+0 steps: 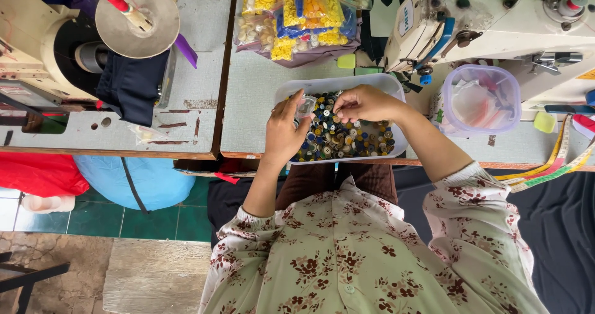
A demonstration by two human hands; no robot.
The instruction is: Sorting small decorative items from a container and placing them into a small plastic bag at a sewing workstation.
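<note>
Head view, looking down. A white rectangular tray (291, 89) is sitting at the near edge of the grey counter (254, 103), filled with mixed buttons (347, 139) in dark, blue, yellow and white. Behind it, clear bags of sorted buttons (297, 16), mostly yellow and cream, are lying in a heap. To the right, a white sewing machine (496, 22) is standing on the counter, with a round clear container with a lilac rim (482, 100) just in front of it. A yellow measuring tape (551, 165) is trailing off the counter's right edge. On the left, a second counter is carrying another machine (37, 47), a dark cloth (130, 88) and a flat metal disc (139, 17). A blue bundle (139, 181) and a red cloth (37, 174) are lying below, over green floor tiles.

Nothing is blocking the tray; only the hands themselves are covering part of the buttons.

The left hand (284, 131) is hovering over the tray's left side, fingers raised and pinching a small clear bag (305, 106) at its edge. The right hand (365, 103) is bending at the wrist above the tray's middle, fingers curled together toward the bag's mouth; whether it is holding a button, I cannot tell.
</note>
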